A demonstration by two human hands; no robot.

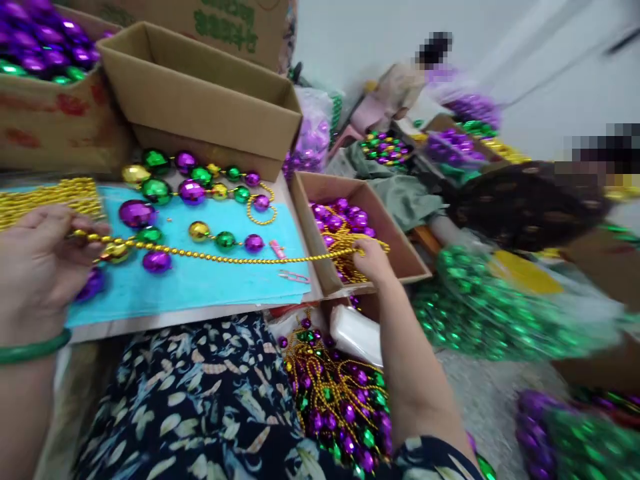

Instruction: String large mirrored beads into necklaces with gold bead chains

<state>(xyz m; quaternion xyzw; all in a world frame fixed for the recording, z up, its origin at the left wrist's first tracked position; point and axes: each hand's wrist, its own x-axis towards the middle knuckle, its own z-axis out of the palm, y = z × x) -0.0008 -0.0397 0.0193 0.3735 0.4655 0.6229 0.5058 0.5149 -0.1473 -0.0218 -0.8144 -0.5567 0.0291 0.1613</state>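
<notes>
A gold bead chain stretches between my two hands, across a bright blue sheet on the table. My left hand, at the left edge, pinches one end of it. Over the cardboard box at the right, my right hand has its fingers closed on the other end. Below the chain near my left hand hang large purple, gold and green beads, among them a purple bead. A short row of beads with a green one lies on the sheet, and a longer bead strand curves behind it.
An open cardboard box with purple beads and gold chains stands right of the sheet. Behind is a long cardboard tray. Gold chains lie at left. Scissors-like pink tool sits near the edge. Bagged green beads and other people are at right.
</notes>
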